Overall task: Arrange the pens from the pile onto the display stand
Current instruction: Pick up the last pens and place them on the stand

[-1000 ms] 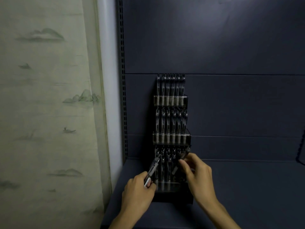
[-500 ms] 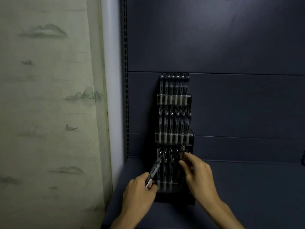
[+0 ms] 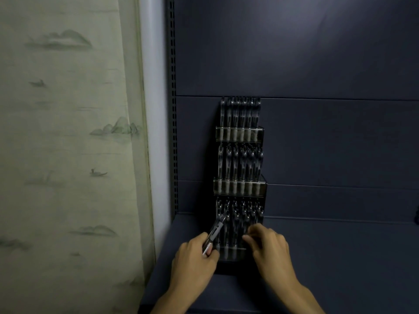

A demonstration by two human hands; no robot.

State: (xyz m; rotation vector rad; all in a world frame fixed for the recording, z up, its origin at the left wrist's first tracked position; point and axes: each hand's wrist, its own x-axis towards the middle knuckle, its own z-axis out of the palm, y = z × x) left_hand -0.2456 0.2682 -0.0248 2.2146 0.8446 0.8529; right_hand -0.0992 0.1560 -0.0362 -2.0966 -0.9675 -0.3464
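Pens fill three tiers of the display stand (image 3: 239,191) at the shelf's (image 3: 340,257) back-left corner. Left hand (image 3: 195,259) grips one tilted pen (image 3: 215,232); right hand's (image 3: 269,250) curled fingers touch the bottom tier, grip unclear.

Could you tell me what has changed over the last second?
The right hand let go of the pen it was slotting into the display stand and dropped toward the bottom tier. The left hand still grips its pen, tilted at the stand's left edge.
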